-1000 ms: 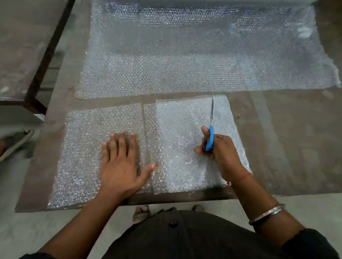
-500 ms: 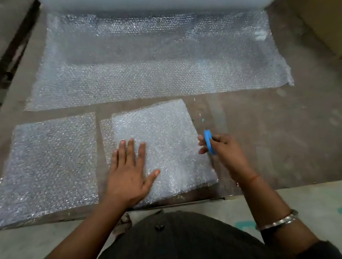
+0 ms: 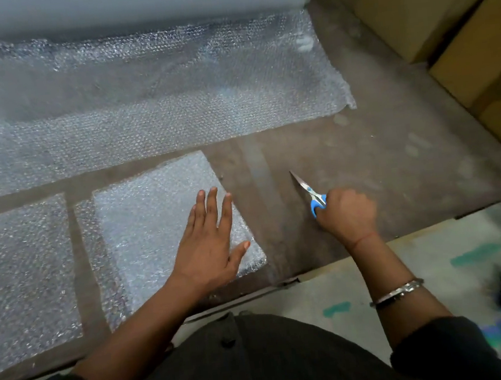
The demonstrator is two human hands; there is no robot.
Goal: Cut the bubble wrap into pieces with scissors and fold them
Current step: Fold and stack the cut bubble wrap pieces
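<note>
Blue-handled scissors [image 3: 314,195] were gripped in the right hand [image 3: 348,213], whose fingers were curled tightly round the handles, knuckles up. The blades looked closed and pointed away and to the left, over bare tabletop [image 3: 394,156], well apart from any of the wrap. A thin red thread [image 3: 362,239] ran round that wrist and a metal bangle [image 3: 397,291] sat further up the forearm.

The left hand [image 3: 210,243] lay flat with its fingers straight and slightly spread, thumb out to the side, pressing on the right part of a folded bubble wrap piece [image 3: 154,224]. That piece lay near the table's front edge, its upper layer whiter and denser than the single layer showing along its left margin. Just beside it on the left, with a strip of brown table between them, lay a second cut piece [image 3: 23,275], flat and running out of view at the left.

Beyond both pieces, a long sheet of bubble wrap [image 3: 148,107] spread across the table, still joined to the big roll [image 3: 131,4] along the far edge. Its right end was ragged at the near corner.

Cardboard boxes [image 3: 455,29] stood at the table's far right. A dark garment with buttons [image 3: 255,362] filled the bottom of the view, and pale floor with teal marks [image 3: 466,257] showed to the right of it.
</note>
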